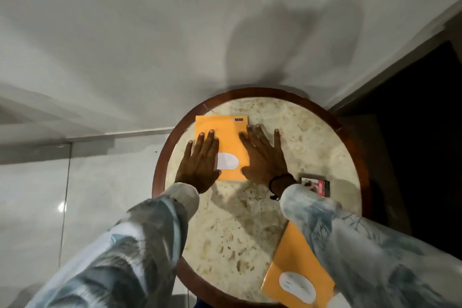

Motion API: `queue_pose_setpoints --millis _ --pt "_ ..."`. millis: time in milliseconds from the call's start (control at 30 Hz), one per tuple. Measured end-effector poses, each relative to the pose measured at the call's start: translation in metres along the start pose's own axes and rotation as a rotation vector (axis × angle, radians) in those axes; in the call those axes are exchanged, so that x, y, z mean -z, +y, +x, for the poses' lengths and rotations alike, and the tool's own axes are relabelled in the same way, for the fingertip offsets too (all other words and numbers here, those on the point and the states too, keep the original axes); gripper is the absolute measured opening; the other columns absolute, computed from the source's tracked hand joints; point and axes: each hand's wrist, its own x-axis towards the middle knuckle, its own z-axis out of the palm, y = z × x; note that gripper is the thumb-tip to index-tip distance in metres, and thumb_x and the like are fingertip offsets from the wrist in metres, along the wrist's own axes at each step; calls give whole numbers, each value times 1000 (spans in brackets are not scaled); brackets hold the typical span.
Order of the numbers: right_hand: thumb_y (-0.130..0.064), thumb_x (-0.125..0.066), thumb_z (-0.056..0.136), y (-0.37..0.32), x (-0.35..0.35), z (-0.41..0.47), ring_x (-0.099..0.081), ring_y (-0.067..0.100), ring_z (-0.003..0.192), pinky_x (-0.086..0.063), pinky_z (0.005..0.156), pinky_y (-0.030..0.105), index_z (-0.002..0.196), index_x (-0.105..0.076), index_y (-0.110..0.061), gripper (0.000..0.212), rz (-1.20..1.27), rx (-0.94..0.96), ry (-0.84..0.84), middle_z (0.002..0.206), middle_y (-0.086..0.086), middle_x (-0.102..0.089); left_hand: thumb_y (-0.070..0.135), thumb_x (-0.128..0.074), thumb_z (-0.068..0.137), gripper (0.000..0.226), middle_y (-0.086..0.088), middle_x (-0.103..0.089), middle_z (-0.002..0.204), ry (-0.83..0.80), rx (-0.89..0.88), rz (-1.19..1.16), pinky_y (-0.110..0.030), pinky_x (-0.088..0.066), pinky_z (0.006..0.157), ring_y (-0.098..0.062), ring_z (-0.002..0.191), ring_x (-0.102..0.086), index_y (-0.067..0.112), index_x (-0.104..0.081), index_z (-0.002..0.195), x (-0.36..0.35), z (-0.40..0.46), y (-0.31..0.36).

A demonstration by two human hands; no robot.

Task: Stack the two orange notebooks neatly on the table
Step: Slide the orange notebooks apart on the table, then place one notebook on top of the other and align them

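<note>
Lying at the lower right of the frame, the near orange notebook [297, 267] sits tilted on the round worktop [240, 227], partly under the right sleeve [350, 245]; its white oval label [296, 287] carries writing too blurred to read. Higher up on the right, a small printed card [316, 186] lies beside the right wrist, print illegible. Beyond, both hands press flat with fingers spread, gripping nothing: the left hand [200, 162] on the left edge of the far orange notebook [225, 137], the right hand [262, 155] across its right edge and onto the stone. That notebook has a white oval label [226, 161] between the hands and a small dark sticker [238, 119] at its far corner, unreadable.
</note>
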Motion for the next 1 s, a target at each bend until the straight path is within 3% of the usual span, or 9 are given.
queue_pose_setpoints --millis 100,167,300,400,533,667,833,933,1000 --pt "-27 -71 81 8 -9 -67 -43 34 144 -29 119 57 142 -53 -12 66 203 -115 185 151 13 -51 22 -39 101 57 -20 -26 165 97 56 -100 -48 -35 116 -37 149 -31 6 -28 155 -9 -34 44" --pt "-23 -73 78 16 -25 -124 -55 40 130 -43 108 53 132 -62 -8 57 328 -294 231 138 18 -61 15 -37 102 50 -23 -41 154 97 100 -232 -47 -44 102 -40 135 -46 3 -38 150 -22 -63 82" --pt "-34 -75 79 41 -61 -229 -51 38 126 -45 103 53 135 -53 -14 64 518 -802 76 135 14 -57 13 -49 99 52 -18 -45 149 -140 162 -461 -47 -47 104 -35 134 -46 7 -39 149 -59 -113 163" --pt "-42 -76 78 58 -86 -272 -49 40 124 -48 98 55 146 -36 -14 84 598 -1030 -57 138 16 -49 14 -57 95 55 -16 -49 140 -151 263 -624 -49 -54 93 -38 125 -51 8 -38 147 -79 -137 215" --pt "-36 -76 81 68 -103 -281 -53 41 124 -46 103 51 148 -31 -7 86 838 -1091 -74 136 21 -53 26 -68 89 55 -18 -51 131 -153 415 -619 -52 -51 92 -41 119 -52 7 -45 135 -94 -141 251" --pt "-43 -79 78 71 -101 -278 -54 43 125 -48 105 54 149 -31 -11 91 995 -1106 -99 138 20 -53 35 -67 88 47 -19 -53 127 -167 612 -797 -51 -46 98 -41 120 -51 7 -54 123 -93 -127 257" --pt "-46 -83 71 62 -74 -245 -59 34 117 -53 99 51 133 -47 -14 79 1085 -943 105 131 14 -60 38 -45 94 31 -15 -66 101 164 643 -1063 -36 -41 74 -36 94 -64 10 -57 102 -67 -116 242" --pt "-37 -85 72 42 -49 -191 -63 31 102 -54 83 40 114 -56 -13 57 1097 -774 239 113 12 -64 38 -41 86 27 -10 -60 83 280 673 -1149 -34 -37 68 -40 84 -62 13 -49 83 -38 -92 197" --pt "-29 -83 75 26 -35 -145 -64 30 104 -55 87 41 114 -55 -15 51 1115 -698 245 115 11 -68 37 -39 85 27 -18 -63 83 341 692 -1168 -36 -36 68 -43 84 -61 11 -47 82 -16 -68 160"
